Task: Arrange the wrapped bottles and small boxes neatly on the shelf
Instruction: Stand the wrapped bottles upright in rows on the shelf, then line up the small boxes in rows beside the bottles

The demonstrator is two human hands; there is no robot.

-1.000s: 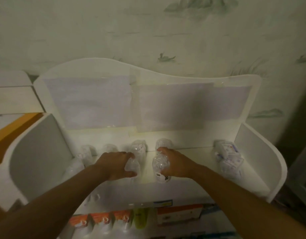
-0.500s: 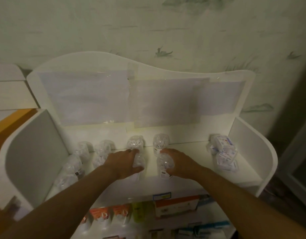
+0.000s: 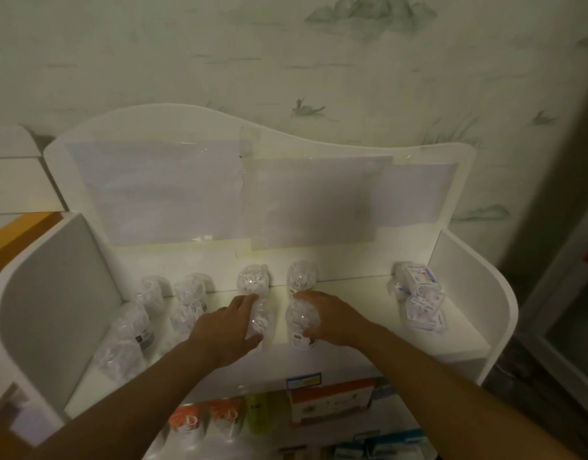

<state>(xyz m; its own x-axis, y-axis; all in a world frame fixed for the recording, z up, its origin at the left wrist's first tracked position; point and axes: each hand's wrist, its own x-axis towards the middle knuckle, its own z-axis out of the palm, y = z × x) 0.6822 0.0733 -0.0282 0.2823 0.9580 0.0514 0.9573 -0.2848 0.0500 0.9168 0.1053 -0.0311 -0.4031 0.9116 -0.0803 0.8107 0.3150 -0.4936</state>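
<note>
Pale wallpaper printed with faint green landscape motifs (image 3: pixel 369 14) backs a white shelf unit with a wavy back panel and curved side walls (image 3: pixel 468 293). On its top shelf, clear film-wrapped bottles stand in short columns running front to back; the left columns (image 3: pixel 146 313) are dim and partly blurred. At the right end, well apart from the bottles, sits a cluster of small white boxes in clear wrap (image 3: pixel 418 300). Below the shelf edge, orange-topped packages (image 3: pixel 203 419) line a lower tier.

Left hand (image 3: pixel 222 330): grip closed around the side of the front wrapped bottle of the third column (image 3: pixel 262 318). Right hand (image 3: pixel 332 318): grip closed around the front wrapped bottle of the fourth column (image 3: pixel 300 323). Each held bottle stands just in front of a rear bottle (image 3: pixel 252 282).

Step in hand, as judged: squaring the two front bottles into line behind their neighbours. The next move calls for releasing both without tipping them, then likely attending to the boxes.
</note>
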